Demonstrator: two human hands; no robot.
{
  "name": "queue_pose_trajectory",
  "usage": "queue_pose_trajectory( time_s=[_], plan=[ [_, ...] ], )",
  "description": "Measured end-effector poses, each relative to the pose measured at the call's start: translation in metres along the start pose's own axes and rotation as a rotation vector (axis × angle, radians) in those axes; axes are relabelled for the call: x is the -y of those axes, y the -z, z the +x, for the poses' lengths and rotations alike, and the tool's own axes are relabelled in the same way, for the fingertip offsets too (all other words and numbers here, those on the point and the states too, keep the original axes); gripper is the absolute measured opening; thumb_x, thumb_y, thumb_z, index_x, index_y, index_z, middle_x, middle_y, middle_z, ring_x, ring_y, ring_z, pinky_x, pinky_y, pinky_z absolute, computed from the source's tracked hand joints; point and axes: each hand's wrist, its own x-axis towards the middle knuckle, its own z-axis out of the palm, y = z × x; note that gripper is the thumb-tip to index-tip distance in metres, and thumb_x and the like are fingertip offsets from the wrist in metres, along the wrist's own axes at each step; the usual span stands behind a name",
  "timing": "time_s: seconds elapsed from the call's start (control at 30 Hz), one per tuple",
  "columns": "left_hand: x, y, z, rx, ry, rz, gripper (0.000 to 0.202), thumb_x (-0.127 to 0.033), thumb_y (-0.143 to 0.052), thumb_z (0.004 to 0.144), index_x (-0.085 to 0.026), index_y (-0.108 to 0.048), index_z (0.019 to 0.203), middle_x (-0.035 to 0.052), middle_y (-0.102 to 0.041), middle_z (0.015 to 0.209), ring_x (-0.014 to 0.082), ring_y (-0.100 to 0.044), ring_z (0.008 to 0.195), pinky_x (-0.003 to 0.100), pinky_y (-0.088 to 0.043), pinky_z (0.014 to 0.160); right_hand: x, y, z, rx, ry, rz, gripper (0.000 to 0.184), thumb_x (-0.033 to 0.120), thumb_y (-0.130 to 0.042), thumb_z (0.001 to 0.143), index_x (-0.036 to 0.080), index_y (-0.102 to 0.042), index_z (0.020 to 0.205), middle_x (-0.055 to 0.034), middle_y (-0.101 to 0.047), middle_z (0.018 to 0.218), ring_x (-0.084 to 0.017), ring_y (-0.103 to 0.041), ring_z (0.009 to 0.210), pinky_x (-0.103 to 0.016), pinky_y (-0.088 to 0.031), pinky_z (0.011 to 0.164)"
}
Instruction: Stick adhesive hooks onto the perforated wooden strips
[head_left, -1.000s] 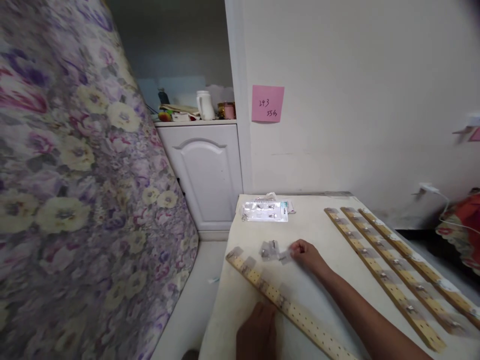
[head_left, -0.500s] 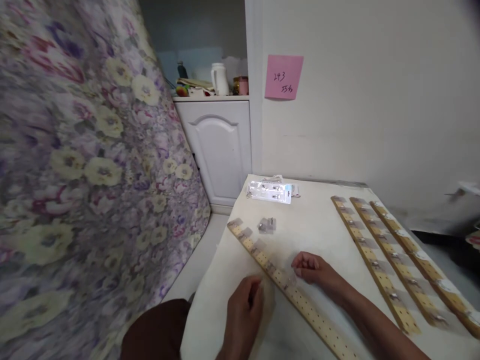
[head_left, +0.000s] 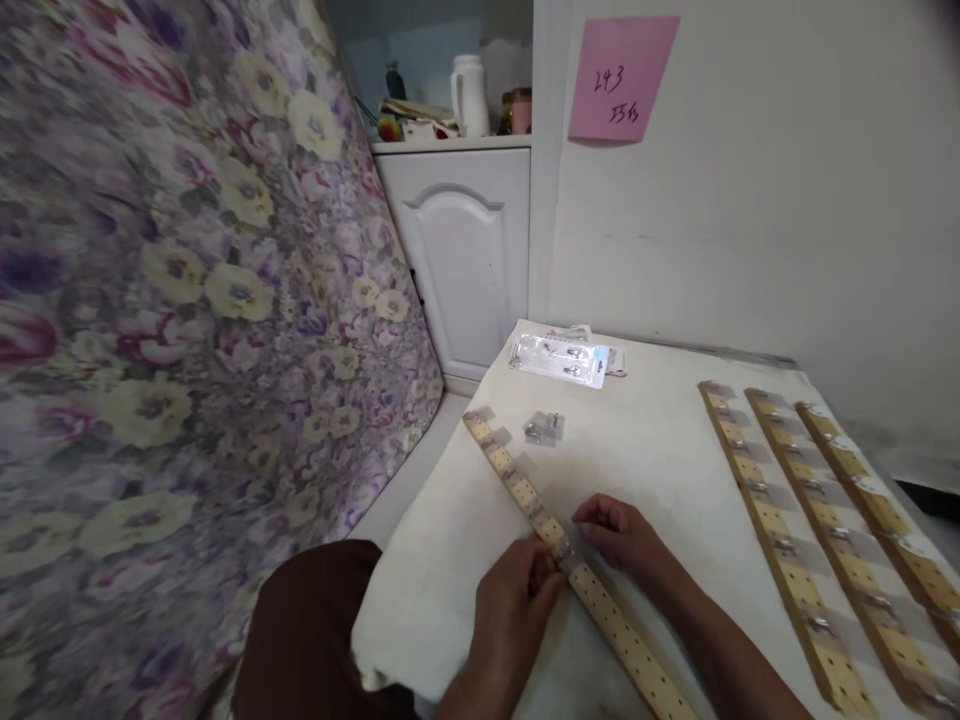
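Note:
A pale wooden strip (head_left: pixel 607 605) with rows of small holes lies slantwise across the table in front of me. Clear plastic cards with small metal fittings sit along its far half. My left hand (head_left: pixel 517 605) is closed at the strip's left edge, thumb and fingertips pinched together; what they grip is hidden. On the other side, my right hand (head_left: pixel 616 532) has its fingers curled against the edge of a clear plastic card (head_left: pixel 573 547) on the strip. A small heap of loose clear cards with metal bits (head_left: pixel 544 428) lies beyond my hands.
Three similar wooden strips with cards fitted, among them the leftmost strip (head_left: pixel 774 530), lie at the right. A clear blister pack (head_left: pixel 559 360) rests at the table's far end. A floral curtain (head_left: pixel 225 330) hangs on the left; a wall with a pink note (head_left: pixel 622 80) stands ahead.
My left hand has moved forward and right onto the strip's edge. My right hand has come closer to the strip, by the card. The camera view has tilted down and left.

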Motion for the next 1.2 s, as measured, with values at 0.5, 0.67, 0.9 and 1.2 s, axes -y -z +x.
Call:
queue_pose_trajectory(
  time_s=[0.5, 0.67, 0.9, 1.2],
  plan=[
    [-0.001, -0.001, 0.000, 0.019, -0.029, 0.131, 0.005, -0.026, -0.057, 0.080, -0.022, -0.059, 0.081, -0.0025, -0.059, 0.072, 0.0142, -0.055, 0.069, 0.023, -0.039, 0.063, -0.007, 0.001, -0.011, -0.050, 0.086, -0.192, 0.018, 0.018, -0.055, 0.071, 0.020, -0.059, 0.088, 0.0042, -0.055, 0.062, -0.012, -0.051, 0.059, -0.023, -0.038, 0.055],
    [-0.001, -0.001, -0.002, 0.021, -0.028, 0.117, 0.004, -0.024, -0.057, 0.081, -0.021, -0.059, 0.082, -0.0024, -0.058, 0.072, 0.0142, -0.054, 0.069, 0.024, -0.039, 0.064, -0.008, 0.003, -0.011, -0.037, 0.070, -0.176, 0.019, 0.019, -0.056, 0.071, 0.020, -0.061, 0.089, 0.0033, -0.057, 0.065, -0.013, -0.052, 0.062, -0.024, -0.037, 0.057],
    [-0.001, -0.001, -0.001, 0.025, -0.030, 0.111, 0.004, -0.022, -0.055, 0.083, -0.022, -0.059, 0.084, -0.0012, -0.061, 0.077, 0.0147, -0.056, 0.072, 0.024, -0.040, 0.066, -0.009, 0.005, -0.011, -0.053, 0.070, -0.187, 0.018, 0.019, -0.053, 0.073, 0.020, -0.060, 0.089, 0.0023, -0.059, 0.067, -0.013, -0.054, 0.063, -0.024, -0.039, 0.058],
    [0.001, -0.004, 0.000, 0.005, -0.049, 0.153, 0.004, -0.020, -0.057, 0.082, -0.022, -0.057, 0.078, -0.0024, -0.061, 0.076, 0.0148, -0.056, 0.073, 0.025, -0.039, 0.066, -0.008, -0.002, -0.015, -0.041, 0.035, -0.113, 0.017, 0.021, -0.053, 0.074, 0.020, -0.056, 0.092, 0.0054, -0.055, 0.063, -0.009, -0.050, 0.049, -0.022, -0.040, 0.049]
  ],
)
